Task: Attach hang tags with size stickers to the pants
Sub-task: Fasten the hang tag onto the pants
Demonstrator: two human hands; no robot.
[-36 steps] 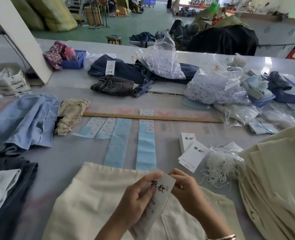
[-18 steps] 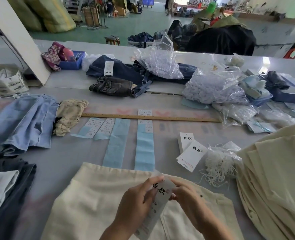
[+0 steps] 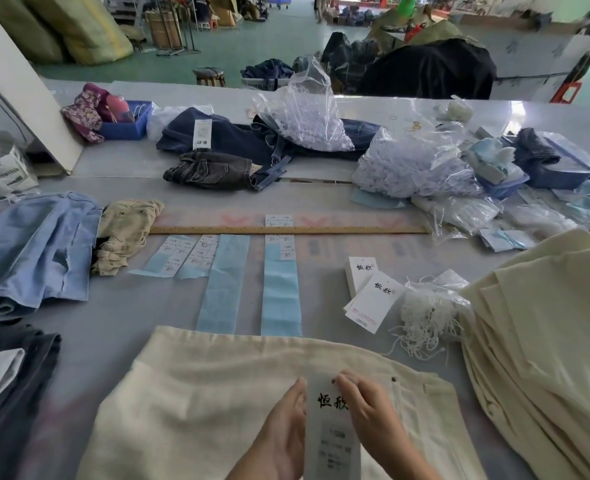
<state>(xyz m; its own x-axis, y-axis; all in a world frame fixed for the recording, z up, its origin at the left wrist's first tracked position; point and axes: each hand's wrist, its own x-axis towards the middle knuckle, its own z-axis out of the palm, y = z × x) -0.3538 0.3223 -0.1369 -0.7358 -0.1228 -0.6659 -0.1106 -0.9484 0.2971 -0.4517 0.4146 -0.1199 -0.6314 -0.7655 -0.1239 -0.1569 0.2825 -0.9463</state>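
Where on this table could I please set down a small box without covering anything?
Bare table lies between the blue shorts and the left blue strip. Another patch lies between the right blue strip and the hang tags. The right side is crowded with bags, strings and stacked cream pants.

Grey table [image 3: 113, 317] bears cream pants [image 3: 217, 393]; wooden ruler [image 3: 321, 230]; blue strips [image 3: 281, 296].

Bare table [image 3: 113, 317] left; stacked pants [image 3: 546, 341] seemingly crowd right.
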